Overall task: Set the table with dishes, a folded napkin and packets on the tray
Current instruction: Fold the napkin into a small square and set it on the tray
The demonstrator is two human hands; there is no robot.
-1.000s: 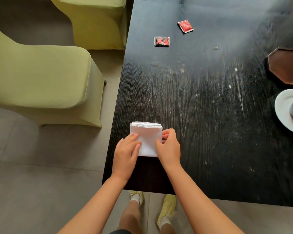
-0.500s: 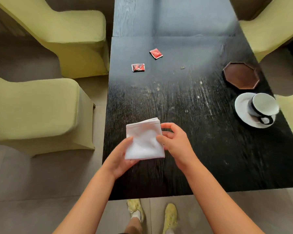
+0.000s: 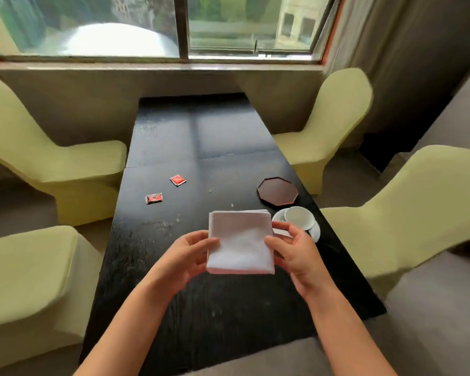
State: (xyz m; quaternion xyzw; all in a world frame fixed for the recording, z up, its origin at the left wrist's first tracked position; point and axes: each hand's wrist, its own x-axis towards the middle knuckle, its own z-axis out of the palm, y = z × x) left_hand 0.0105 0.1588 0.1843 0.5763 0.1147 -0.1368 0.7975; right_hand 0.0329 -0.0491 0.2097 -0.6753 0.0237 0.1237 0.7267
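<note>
A white folded napkin (image 3: 240, 242) is held flat above the black table (image 3: 215, 316). My left hand (image 3: 186, 256) grips its left edge and my right hand (image 3: 293, 248) grips its right edge. Behind the napkin to the right sit a white cup (image 3: 300, 218) and saucer (image 3: 315, 231), partly hidden by my right hand. Farther back is a brown octagonal tray (image 3: 277, 190). Two red packets lie on the table's left half, one (image 3: 154, 198) nearer and one (image 3: 178, 180) beyond it.
Four yellow-green covered chairs flank the table, two on the left (image 3: 55, 164) (image 3: 25, 280) and two on the right (image 3: 334, 123) (image 3: 407, 213). A window (image 3: 158, 25) with a sill runs behind the table's far end.
The napkin has been lifted off the table's near left corner and carried up and rightward between both hands. The camera view has tilted up, so the window and far chairs show.
</note>
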